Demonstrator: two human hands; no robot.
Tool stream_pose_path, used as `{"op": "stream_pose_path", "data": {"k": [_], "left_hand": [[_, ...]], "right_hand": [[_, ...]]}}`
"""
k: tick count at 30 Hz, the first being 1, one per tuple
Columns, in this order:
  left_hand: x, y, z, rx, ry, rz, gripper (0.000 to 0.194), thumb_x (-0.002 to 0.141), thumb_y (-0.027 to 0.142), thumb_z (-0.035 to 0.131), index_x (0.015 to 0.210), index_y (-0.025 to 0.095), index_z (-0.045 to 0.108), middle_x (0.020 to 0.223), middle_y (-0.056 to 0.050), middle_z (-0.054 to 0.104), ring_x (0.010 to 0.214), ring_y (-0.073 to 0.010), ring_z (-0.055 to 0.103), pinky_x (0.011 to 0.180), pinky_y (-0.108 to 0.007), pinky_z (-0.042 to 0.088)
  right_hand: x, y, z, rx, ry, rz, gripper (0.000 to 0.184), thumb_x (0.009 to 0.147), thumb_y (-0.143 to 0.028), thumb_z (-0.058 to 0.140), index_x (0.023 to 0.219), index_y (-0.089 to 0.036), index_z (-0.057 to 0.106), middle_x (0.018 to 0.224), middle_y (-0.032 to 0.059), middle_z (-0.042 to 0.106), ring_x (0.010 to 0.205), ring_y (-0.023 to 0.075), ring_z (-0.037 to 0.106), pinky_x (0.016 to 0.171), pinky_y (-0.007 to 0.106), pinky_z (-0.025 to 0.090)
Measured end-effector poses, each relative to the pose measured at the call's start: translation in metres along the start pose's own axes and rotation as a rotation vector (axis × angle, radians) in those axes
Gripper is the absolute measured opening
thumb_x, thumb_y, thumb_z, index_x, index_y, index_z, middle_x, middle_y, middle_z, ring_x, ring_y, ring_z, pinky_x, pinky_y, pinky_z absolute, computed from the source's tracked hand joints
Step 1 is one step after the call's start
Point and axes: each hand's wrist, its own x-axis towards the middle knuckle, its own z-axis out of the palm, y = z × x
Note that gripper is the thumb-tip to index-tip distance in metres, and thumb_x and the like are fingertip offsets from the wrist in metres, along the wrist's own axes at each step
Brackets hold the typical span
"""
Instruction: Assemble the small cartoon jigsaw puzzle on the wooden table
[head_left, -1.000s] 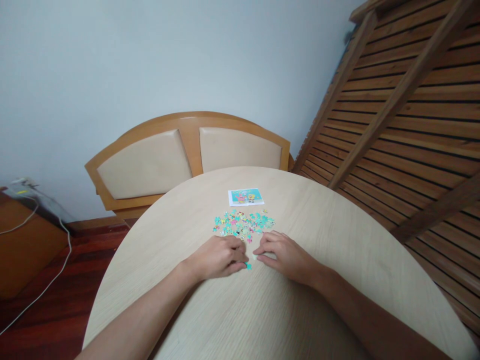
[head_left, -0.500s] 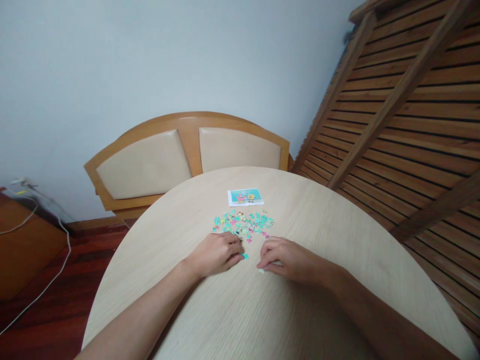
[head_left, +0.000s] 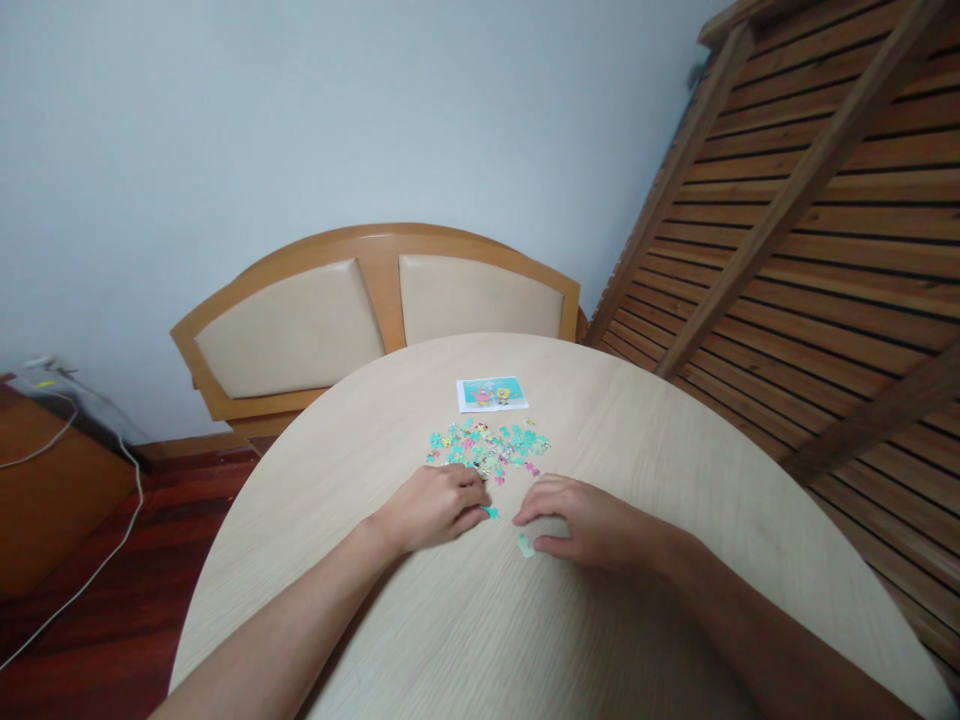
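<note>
My left hand (head_left: 439, 505) rests on the table at the near edge of a loose spread of small jigsaw pieces (head_left: 517, 440), mostly teal with some pink and yellow. Its fingers are curled, and a teal jigsaw piece (head_left: 492, 512) pokes out at the thumb and fingertips. To the right, my right hand (head_left: 574, 520) is open, thumb and fingers apart in a C shape. A pale green jigsaw piece (head_left: 526, 545) lies on the table just by its thumb tip. Beyond the pieces is a picture sheet (head_left: 493, 394) showing cartoon figures on teal.
The round, light wood table (head_left: 637, 440) fills the lower middle. Behind it stands a wooden headboard with cream panels (head_left: 289, 330) against the wall. A slatted wooden frame (head_left: 795, 240) leans on the right. A white cable (head_left: 124, 530) hangs at the left.
My right thumb and fingers have spread apart, letting go of the pale green jigsaw piece, which now shows more fully on the table. The left hand stays put.
</note>
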Motion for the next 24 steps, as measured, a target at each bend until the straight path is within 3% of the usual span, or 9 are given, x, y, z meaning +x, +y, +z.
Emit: {"op": "stream_pose_path", "data": {"k": [6, 17, 24], "left_hand": [[0.000, 0.000, 0.000, 0.012, -0.015, -0.007, 0.024, 0.104, 0.033, 0.045, 0.106, 0.022, 0.065, 0.102, -0.005, 0.067, 0.094, -0.0182, 0.066, 0.081, -0.028, 0.051], [0.000, 0.000, 0.002, 0.011, 0.002, -0.002, 0.025, 0.104, 0.035, 0.044, 0.106, 0.022, 0.065, 0.097, -0.004, 0.065, 0.089, -0.0170, 0.064, 0.077, -0.026, 0.049], [0.001, 0.000, 0.006, 0.028, 0.013, -0.011, 0.025, 0.104, 0.035, 0.044, 0.105, 0.022, 0.065, 0.097, -0.004, 0.066, 0.088, -0.0172, 0.064, 0.076, -0.026, 0.048]], "right_hand": [[0.004, -0.002, 0.007, -0.039, -0.033, -0.030, 0.014, 0.083, -0.018, 0.071, 0.094, -0.023, 0.078, 0.093, 0.0035, 0.072, 0.090, 0.0184, 0.066, 0.095, 0.035, 0.045], [0.010, -0.013, 0.025, -0.044, 0.030, -0.180, 0.019, 0.092, -0.021, 0.061, 0.095, -0.025, 0.079, 0.093, 0.0049, 0.070, 0.089, 0.0178, 0.062, 0.086, 0.033, 0.045], [0.012, -0.012, 0.032, -0.090, 0.072, -0.180, 0.019, 0.089, -0.018, 0.062, 0.095, -0.025, 0.079, 0.097, 0.0041, 0.069, 0.092, 0.0183, 0.062, 0.089, 0.035, 0.044]]}}
